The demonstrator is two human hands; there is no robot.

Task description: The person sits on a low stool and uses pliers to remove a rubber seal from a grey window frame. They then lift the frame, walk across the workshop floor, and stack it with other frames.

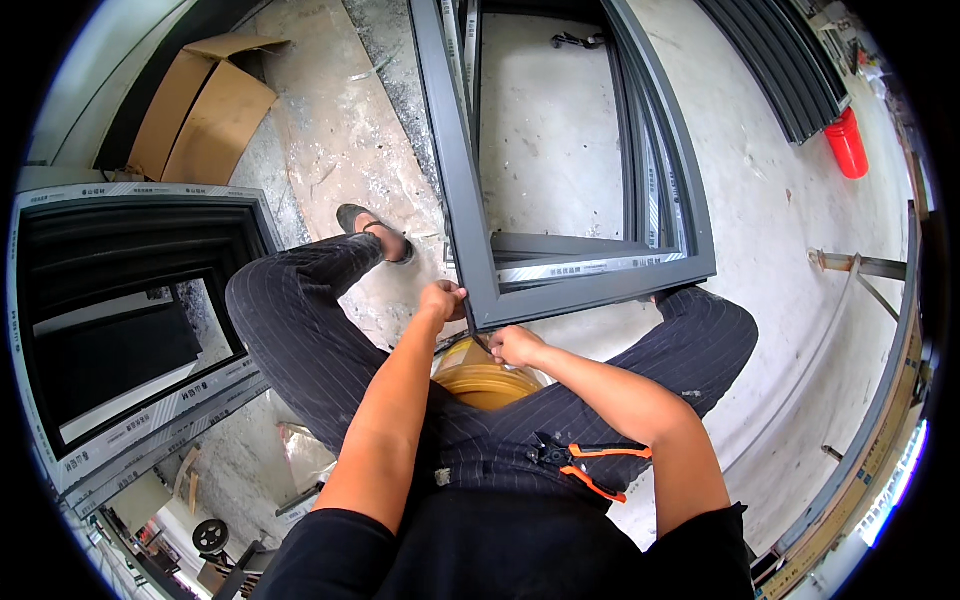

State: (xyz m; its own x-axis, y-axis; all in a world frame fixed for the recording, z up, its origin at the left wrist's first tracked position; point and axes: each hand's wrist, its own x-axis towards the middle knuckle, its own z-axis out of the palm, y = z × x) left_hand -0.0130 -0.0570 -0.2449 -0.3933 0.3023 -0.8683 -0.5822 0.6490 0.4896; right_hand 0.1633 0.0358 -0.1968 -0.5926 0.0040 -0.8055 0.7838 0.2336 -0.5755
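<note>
"Black strip (480, 338) at the fingers: the right hand (517, 346) has it pinched, thumb against bent fingertips, just below the frame's corner!"

"And the left hand (440, 299)?"

"Up against the grey frame (600, 295), right by that same corner, fingers curled and close together. Whether they're pinching the strip's upper end, I can't tell."

"So where does the strip run?"

"Short and slanting, from the frame's near left corner down to the right hand. Straight below both hands, between the thighs, a yellow bucket (487, 385)!"

"Pliers (562, 458) on the lap, too, orange handles apart."

"Further out, the frame leans over more frames, beyond the knees. Off to the left, a film-edged frame (130, 430), with a cardboard box (205, 120) behind it."

"Far right: dark bars (775, 65) side by side, a red bucket (847, 145) near their ends!"
</note>
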